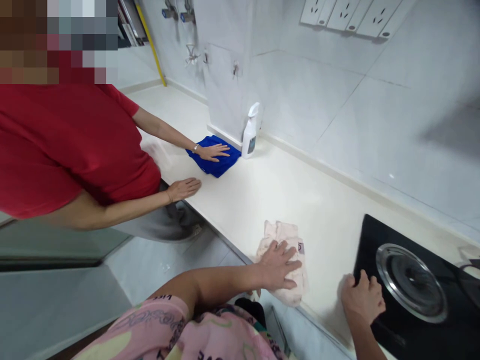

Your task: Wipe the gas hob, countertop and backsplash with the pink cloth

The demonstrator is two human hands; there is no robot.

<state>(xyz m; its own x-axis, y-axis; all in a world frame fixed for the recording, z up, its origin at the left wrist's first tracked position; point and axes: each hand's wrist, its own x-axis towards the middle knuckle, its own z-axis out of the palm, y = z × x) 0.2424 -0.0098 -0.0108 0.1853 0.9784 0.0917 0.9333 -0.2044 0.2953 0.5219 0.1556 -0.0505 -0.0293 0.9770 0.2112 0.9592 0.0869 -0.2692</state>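
My left hand [279,266] lies flat with fingers spread on a folded pale pink cloth [282,231]. The cloth rests on the white countertop [315,210], its near end at the front edge. To the right, my right hand [364,298] is at the left edge of a black cooktop [393,327]. Its fingers are loosely bent and apart, with nothing visible in them.
Across the counter, a person in a red shirt [93,145] presses one hand on a blue cloth [202,166]; the other hand rests at the counter edge. A white spray bottle [249,137] stands beside that cloth. Sockets [345,15] and taps [187,17] line the wall.
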